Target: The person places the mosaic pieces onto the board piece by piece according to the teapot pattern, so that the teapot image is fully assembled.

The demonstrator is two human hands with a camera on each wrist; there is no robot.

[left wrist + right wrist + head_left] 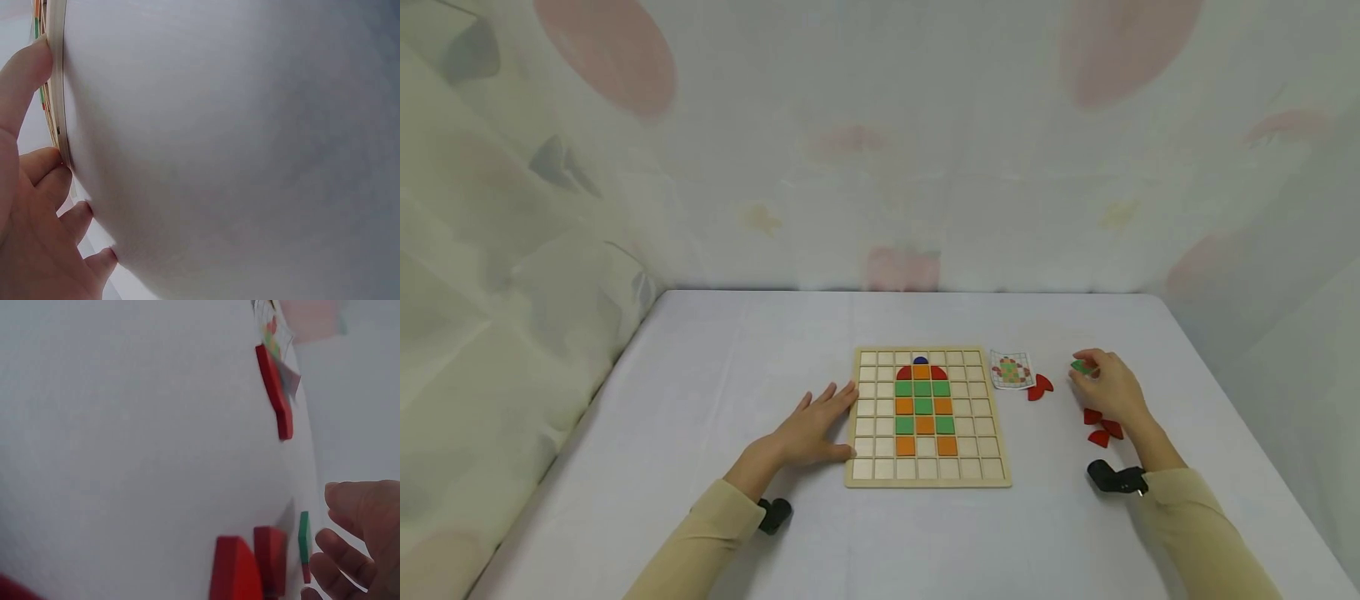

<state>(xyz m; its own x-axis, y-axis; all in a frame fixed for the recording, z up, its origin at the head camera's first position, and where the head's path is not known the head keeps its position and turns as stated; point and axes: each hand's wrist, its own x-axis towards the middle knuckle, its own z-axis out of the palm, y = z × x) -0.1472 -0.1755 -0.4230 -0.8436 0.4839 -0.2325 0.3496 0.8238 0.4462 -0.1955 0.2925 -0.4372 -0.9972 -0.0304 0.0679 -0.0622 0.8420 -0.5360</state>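
Board touches spread left hand; right hand loosely curled above green piece

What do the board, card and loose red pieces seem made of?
Board: probably wood, matte, by its pale tan frame. Card: likely printed paper, by its lifted corner. Red pieces: painted wood or plastic; smooth, even colour fits both.

- No text, label, brand or number can be read in any view.
- Card: carries a small printed picture of coloured shapes; any lettering on it is too small to tell.
- In the right wrist view the card shows at a steep slant and blurred, so its print cannot be made out there either.
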